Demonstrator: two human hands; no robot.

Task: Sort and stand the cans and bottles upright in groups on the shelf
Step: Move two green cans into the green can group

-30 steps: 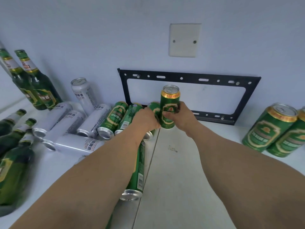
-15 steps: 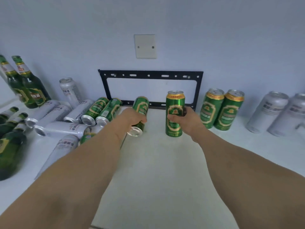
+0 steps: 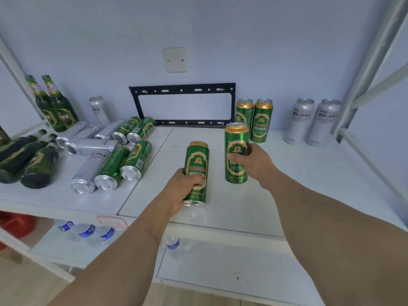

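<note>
Shelf: white shelf (image 3: pixel 309 173) against a pale blue wall (image 3: pixel 220 29).
Left hand: my left hand (image 3: pixel 185 191) grips a green can (image 3: pixel 197 164) above the front edge.
Right hand: my right hand (image 3: pixel 256 160) grips a second green can (image 3: pixel 235 151) mid-shelf, upright.

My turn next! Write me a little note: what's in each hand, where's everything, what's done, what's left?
Left hand: grips a green can, upright.
Right hand: grips another green can, upright, near the standing green pair at the back.
Done: that pair and two silver cans stand on the right; two bottles and one silver can stand back left.
Left: stand both held cans by the green pair, then sort the lying cans and lying bottles on the shelf.
</note>
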